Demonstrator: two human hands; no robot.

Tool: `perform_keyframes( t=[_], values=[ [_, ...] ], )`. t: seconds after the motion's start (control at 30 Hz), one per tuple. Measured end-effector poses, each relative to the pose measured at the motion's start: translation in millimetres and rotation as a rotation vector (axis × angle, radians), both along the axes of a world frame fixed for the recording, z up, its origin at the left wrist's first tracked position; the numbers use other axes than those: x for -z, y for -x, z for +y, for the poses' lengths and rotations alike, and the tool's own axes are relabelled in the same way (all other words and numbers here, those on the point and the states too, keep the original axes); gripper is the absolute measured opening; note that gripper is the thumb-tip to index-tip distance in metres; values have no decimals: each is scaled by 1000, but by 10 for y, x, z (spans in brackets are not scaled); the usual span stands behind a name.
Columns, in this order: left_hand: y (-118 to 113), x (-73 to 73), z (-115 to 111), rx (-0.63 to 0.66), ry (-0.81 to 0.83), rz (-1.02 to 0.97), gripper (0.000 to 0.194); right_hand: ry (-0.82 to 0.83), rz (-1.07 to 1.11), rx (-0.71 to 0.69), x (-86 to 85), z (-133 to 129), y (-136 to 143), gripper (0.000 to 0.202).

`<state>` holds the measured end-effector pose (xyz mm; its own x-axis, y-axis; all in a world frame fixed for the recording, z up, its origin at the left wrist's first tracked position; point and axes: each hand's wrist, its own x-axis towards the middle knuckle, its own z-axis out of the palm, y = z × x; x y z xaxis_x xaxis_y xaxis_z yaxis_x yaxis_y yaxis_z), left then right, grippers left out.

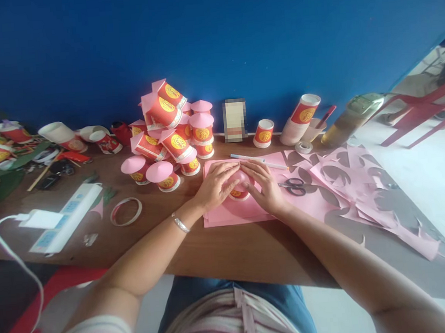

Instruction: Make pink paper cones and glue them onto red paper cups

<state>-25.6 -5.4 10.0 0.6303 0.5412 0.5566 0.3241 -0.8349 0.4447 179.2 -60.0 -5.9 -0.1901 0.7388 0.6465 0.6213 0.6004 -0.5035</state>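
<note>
A red paper cup (pixel 239 194) with a yellow emblem stands on a stack of pink paper (pixel 222 216) in front of me. On its top sits a pink paper cone (pixel 241 177). My left hand (pixel 218 183) closes round the cone from the left, thumb pressed on its near side. From the right, my right hand (pixel 264 185) does the same, and the fingertips of both hands almost meet behind it. The fingers cover much of the cone and the cup's rim. Scissors (pixel 294 186) lie just right of my right hand.
Cups with pink cone tops (pixel 177 144) are piled at the back left. Cut pink scraps (pixel 347 187) spread rightward. A tape roll (pixel 126 211), power strip (pixel 67 220), pens (pixel 247 158), a lone cup (pixel 263 133) and a bottle (pixel 351 118) surround the work area.
</note>
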Motion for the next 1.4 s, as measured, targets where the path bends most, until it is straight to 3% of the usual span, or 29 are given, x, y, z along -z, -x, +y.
perform_keyframes(
  t=[0.3, 1.13, 1.4],
  values=[
    [11, 27, -5, 19, -162, -20, 44, -52, -37, 31, 35, -6, -12, 47],
    [21, 3, 23, -13, -120, -10, 39, -28, -48, 44, -49, -18, -10, 38],
    [38, 82, 24, 21, -115, -7, 48, -62, -73, 39, 28, -20, -12, 50]
  ],
)
